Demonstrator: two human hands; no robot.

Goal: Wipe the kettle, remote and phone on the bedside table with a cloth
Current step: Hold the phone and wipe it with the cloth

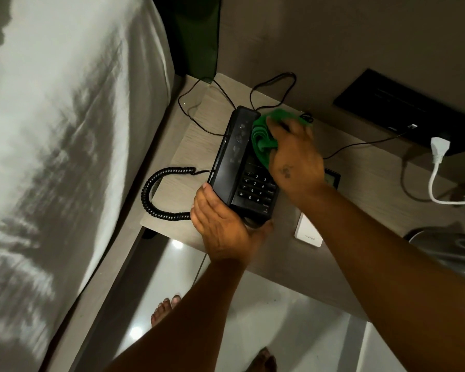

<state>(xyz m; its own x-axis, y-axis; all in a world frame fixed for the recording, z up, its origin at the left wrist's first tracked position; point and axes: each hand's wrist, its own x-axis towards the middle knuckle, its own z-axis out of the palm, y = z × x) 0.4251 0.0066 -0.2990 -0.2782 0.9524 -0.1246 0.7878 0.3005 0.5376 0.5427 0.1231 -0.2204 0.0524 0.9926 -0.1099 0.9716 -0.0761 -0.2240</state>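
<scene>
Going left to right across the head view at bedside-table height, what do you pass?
Bed → coiled handset cord → black phone → right hand on the green cloth → white remote → white plug

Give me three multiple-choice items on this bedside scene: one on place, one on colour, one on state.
1. Where does the small white rectangular remote lie?
A. on the bed
B. on the pale wooden bedside table, right of the black corded desk phone
C. on the floor

2. What colour is the bunched cloth?
A. green
B. yellow
C. white

3. What is the left hand doing?
A. hanging free
B. lifting the handset
C. steadying the phone's near end

Answers:
1 B, it lies flat beside the phone.
2 A, green shows under the right hand.
3 C, its grip wraps the near end.
</scene>
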